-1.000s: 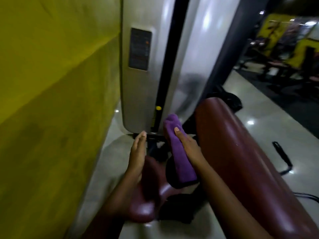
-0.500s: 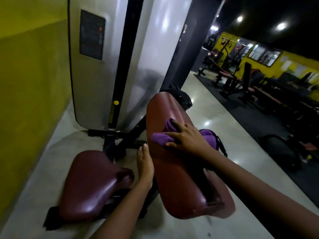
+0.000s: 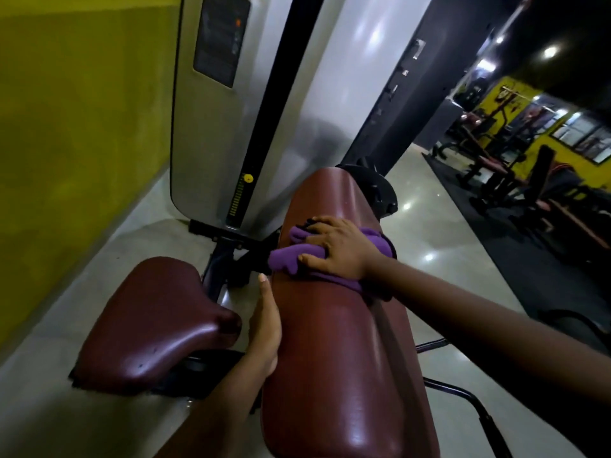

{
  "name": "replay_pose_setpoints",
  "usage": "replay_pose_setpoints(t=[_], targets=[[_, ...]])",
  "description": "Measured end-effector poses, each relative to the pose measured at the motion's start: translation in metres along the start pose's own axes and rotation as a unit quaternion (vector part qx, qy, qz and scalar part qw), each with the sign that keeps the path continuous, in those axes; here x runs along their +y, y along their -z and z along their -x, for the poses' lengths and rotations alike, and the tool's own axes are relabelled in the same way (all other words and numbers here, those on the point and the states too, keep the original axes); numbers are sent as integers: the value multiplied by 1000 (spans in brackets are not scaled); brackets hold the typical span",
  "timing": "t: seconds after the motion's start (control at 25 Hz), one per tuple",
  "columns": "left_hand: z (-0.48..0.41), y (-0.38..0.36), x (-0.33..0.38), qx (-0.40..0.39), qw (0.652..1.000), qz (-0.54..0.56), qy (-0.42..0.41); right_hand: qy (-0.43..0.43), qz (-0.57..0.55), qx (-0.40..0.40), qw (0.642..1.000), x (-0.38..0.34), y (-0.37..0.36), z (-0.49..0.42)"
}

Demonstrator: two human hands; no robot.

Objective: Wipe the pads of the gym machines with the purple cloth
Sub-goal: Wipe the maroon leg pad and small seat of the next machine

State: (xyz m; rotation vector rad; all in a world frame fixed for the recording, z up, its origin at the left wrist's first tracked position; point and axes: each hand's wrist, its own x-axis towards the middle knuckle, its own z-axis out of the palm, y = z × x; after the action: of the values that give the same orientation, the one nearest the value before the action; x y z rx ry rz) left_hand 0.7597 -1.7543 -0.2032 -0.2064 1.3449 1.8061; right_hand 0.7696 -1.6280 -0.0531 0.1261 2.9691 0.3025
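Centre of frame: right hand (image 3: 337, 249), fingers curled over the bunched purple cloth (image 3: 286, 259), presses it on the long pad (image 3: 330, 358), whose axis runs up-frame; most of its length lies below the cloth. Left hand (image 3: 264, 328), fingers straight, rests on its left edge

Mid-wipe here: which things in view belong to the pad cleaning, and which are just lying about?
Job:
purple cloth
right hand, holding it on the long maroon pad
left hand, flat against that pad's side
maroon seat pad

Just there:
grey weight-stack cover
yellow wall
far machines
black floor mat
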Motion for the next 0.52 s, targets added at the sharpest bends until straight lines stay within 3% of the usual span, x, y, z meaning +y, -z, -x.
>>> replay_pose_setpoints(t=[0.16,0.28,0.36,0.52], targets=[[10,3,7,-23,1000,-2,-4,-22,76,1,997,14,0,-37],[3,6,6,-14,1000,12,-23,74,128,24,989,-4,-7,-14],[-21,3,1,-3,999,29,-20,131,125,6,983,-12,-10,-4],[-81,-6,0,-21,999,39,-19,135,79,-28,987,12,-7,-42]])
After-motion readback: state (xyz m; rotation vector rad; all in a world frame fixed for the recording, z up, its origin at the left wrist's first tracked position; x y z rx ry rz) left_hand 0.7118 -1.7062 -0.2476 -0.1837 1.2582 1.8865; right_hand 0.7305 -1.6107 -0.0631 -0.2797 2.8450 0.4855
